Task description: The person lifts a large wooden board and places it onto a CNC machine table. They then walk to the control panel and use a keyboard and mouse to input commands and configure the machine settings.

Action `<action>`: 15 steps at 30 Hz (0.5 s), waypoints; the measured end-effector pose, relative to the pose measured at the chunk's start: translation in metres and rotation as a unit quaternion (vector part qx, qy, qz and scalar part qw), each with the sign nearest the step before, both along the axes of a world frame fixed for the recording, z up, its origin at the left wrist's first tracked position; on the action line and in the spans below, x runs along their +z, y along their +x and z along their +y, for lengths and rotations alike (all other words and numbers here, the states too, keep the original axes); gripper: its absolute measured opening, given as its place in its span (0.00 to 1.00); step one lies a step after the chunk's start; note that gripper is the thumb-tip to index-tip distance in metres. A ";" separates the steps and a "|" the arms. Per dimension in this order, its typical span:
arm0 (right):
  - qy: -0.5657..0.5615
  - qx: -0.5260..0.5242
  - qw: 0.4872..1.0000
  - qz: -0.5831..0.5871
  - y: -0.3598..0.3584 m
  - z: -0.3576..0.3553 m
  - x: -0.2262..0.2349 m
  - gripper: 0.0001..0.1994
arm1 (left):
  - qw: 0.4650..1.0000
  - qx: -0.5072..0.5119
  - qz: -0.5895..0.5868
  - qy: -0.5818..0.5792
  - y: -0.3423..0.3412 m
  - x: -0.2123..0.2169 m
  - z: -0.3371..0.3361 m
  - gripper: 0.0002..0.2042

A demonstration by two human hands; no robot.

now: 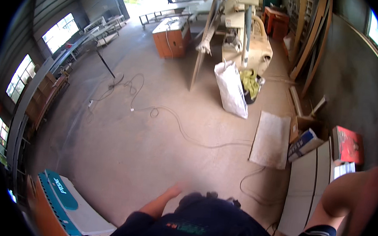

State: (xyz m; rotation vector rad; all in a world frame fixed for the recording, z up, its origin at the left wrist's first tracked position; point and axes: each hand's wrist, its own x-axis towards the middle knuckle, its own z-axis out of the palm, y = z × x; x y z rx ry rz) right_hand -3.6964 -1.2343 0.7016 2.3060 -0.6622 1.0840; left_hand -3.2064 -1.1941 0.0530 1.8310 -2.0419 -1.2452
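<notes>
Currently my left hand (169,194) hangs empty, fingers loosely together, above the concrete floor (143,150); my right hand's fingers are out of view.

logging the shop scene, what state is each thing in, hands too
left hand: blurred, empty, over the floor
right hand: out of view, only the bent arm shows
white sack: upright, leaning
cable: loose across the floor
mat: flat on the floor
cardboard box: open
</notes>
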 end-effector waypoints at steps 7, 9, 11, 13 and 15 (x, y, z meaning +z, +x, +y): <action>0.018 -0.042 0.998 0.050 -0.049 -0.011 0.019 0.31 | 0.987 0.147 0.023 0.063 0.066 -0.074 0.006 0.14; 0.055 -0.046 0.997 0.040 -0.054 -0.004 0.019 0.31 | 0.999 0.034 -0.008 -0.022 0.042 -0.064 0.049 0.15; 0.086 -0.061 0.994 0.020 -0.080 -0.015 0.032 0.32 | 0.945 -0.184 -0.267 0.048 -0.001 -0.057 0.004 0.17; 0.062 -0.072 0.995 0.010 -0.090 0.008 0.018 0.32 | 0.985 -0.048 -0.164 0.011 -0.035 -0.037 -0.023 0.17; 0.084 -0.109 0.990 0.010 -0.086 -0.015 -0.001 0.32 | 0.995 -0.021 -0.097 -0.012 -0.080 -0.020 -0.060 0.18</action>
